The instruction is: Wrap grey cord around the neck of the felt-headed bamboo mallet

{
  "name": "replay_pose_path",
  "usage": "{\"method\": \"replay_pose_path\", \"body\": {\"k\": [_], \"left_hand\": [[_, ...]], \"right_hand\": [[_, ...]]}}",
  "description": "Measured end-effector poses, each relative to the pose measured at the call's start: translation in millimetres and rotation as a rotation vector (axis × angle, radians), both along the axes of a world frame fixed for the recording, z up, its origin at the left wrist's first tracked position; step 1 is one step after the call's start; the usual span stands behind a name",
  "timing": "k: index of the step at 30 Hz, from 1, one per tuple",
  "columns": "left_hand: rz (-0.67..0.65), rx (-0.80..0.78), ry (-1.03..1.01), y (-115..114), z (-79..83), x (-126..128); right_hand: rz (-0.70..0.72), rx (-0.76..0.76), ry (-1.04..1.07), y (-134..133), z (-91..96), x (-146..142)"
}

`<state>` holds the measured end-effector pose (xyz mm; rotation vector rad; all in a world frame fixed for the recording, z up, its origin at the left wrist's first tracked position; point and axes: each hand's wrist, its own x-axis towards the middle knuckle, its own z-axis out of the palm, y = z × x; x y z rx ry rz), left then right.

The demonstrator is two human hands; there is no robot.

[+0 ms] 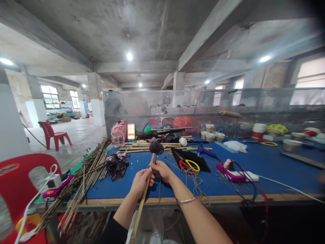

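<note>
Both my hands meet over the front part of the blue tabletop. My left hand [140, 182] is closed around a pale bamboo stick [141, 208], which slants down toward me past the table edge. Close beside it, my right hand [163, 171] pinches the upper end of the stick, where greyish wrapping [153, 158] covers it. Above the fingers, a dark purple cloth-covered ball [156, 148] tops the wrapped part, with a smaller knob beyond it. A thin cord [160, 189] hangs by my right hand. Some fingertips are hidden behind the stick.
Dry stalks [88, 173] are heaped at the left, beside crumpled dark cloth [116, 166]. Scissors [190, 166] lie on black fabric at right, near tangled cord [199, 186], a blue glue gun [207, 151] and a purple power strip [231, 173]. A mesh panel [162, 101] stands behind.
</note>
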<state>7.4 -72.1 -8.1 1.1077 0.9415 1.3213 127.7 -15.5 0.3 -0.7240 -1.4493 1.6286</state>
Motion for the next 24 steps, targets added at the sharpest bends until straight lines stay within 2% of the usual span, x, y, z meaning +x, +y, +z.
{"method": "replay_pose_path", "body": {"k": [4,7,9,13,17,20,24], "left_hand": [[0.194,0.098,0.101,-0.6,-2.1,2.7],[0.288,0.128,0.165,-1.7,-2.4,2.4],[0.287,0.103,0.166,-1.9,-2.0,1.3],[0.183,0.051,0.04,0.3,-3.1,-0.6],[0.125,0.033,0.049,2.7,-5.4,-0.5],[0.17,0.057,0.083,2.6,-5.0,1.0],[0.268,0.115,0.127,3.1,-5.4,2.1]], "right_hand": [[-0.057,0.011,-0.024,-2.1,2.8,-1.9],[-0.061,0.004,-0.04,-4.2,5.9,-1.8],[-0.033,-0.001,-0.034,-4.9,7.2,-1.1],[0.019,0.002,0.007,-4.5,7.1,-0.2],[-0.034,0.033,-0.045,-4.2,6.1,-1.3],[-0.097,0.047,-0.062,-5.6,7.4,-2.7],[-0.112,0.035,-0.036,-7.1,9.2,-3.9]]}}
